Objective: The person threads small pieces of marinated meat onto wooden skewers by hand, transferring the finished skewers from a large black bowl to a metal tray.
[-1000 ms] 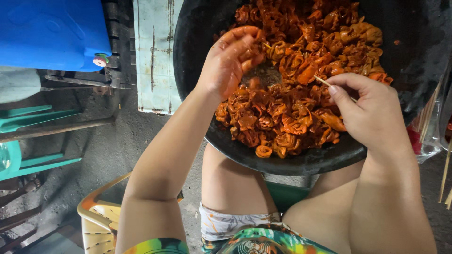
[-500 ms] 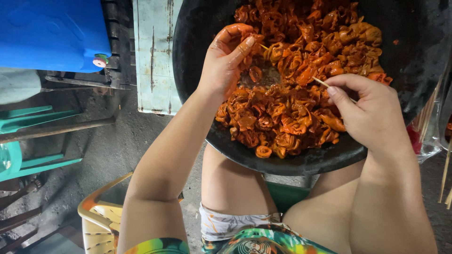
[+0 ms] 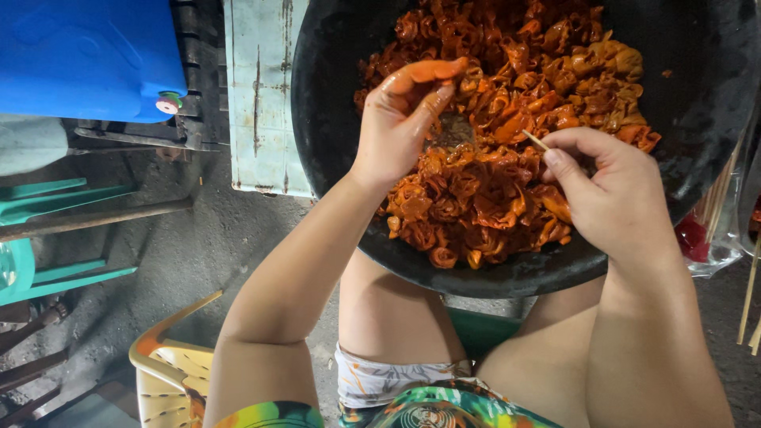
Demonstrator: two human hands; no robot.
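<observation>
A wide black pan (image 3: 329,119) rests on my lap, heaped with orange-red marinated meat pieces (image 3: 507,143). My left hand (image 3: 400,119), smeared with orange sauce, hovers over the left part of the heap with its fingers curled around a small piece of meat. My right hand (image 3: 606,186) is over the right side of the pan, its thumb and fingers pinched on a thin wooden skewer (image 3: 535,140) whose tip pokes out toward the left hand.
A blue plastic container (image 3: 87,55) sits at upper left beside a worn pale-green panel (image 3: 258,95). Green chairs (image 3: 47,238) stand at left, a yellow plastic chair (image 3: 170,372) lower left. More wooden skewers (image 3: 749,293) and a plastic bag (image 3: 701,238) lie at right.
My left hand has lifted off the heap with a piece of meat and moved up toward the skewer tip. My right hand with the skewer has stayed nearly still.
</observation>
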